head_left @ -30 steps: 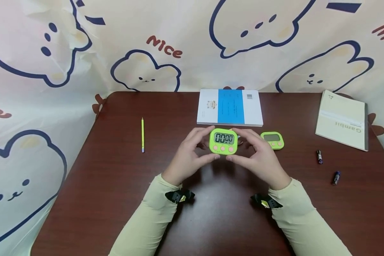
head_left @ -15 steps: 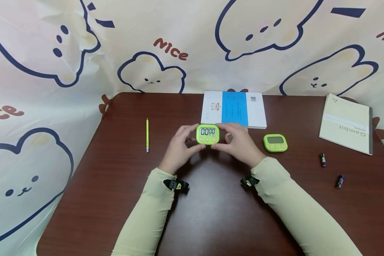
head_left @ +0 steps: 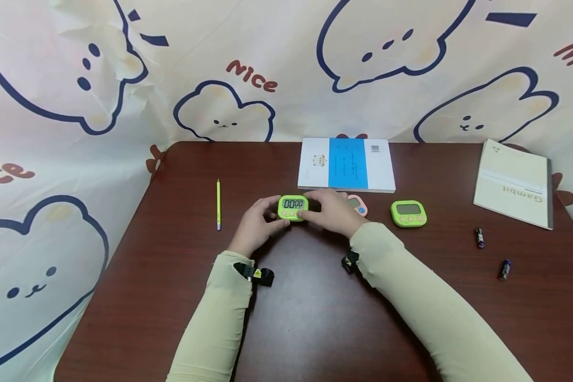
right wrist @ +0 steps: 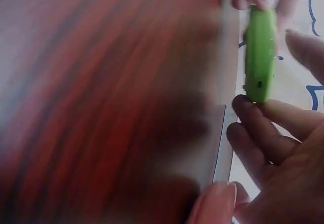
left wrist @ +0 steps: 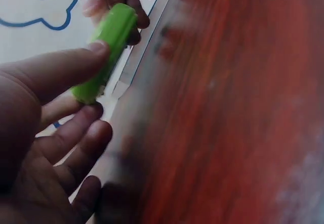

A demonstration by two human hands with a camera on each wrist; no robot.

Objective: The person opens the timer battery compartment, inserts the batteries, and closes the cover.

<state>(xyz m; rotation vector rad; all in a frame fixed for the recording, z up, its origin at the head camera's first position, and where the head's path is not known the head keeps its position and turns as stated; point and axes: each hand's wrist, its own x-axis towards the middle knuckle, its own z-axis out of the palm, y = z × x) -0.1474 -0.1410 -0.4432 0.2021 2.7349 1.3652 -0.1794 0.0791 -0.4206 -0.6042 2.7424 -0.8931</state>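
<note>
Cartoon-bear cloth hangs behind and beside a dark brown table [head_left: 315, 318], on which nothing sits inside anything else; every item lies loose on the wood. Both hands grasp a green timer [head_left: 293, 207] showing 00:00, held upright just in front of a white and blue book [head_left: 346, 164] at the table's far middle. The left hand [head_left: 255, 225] pinches the timer's left edge between thumb and fingers, and the right hand [head_left: 331, 212] curls round its right edge; both wrist views show the timer edge-on between fingertips. Compared with a second ago, the timer has moved away from the person and a little to the left, looks smaller, and the arms are stretched further out. A pink timer [head_left: 358, 205], earlier hidden behind the hands, now shows just right of the right hand. A second green timer [head_left: 408, 213] lies further right. A yellow pencil [head_left: 218, 204] lies to the left, a cream notebook [head_left: 513, 182] at the far right, and two small batteries [head_left: 478, 235] [head_left: 504, 269] lie nearer along the right side.
</note>
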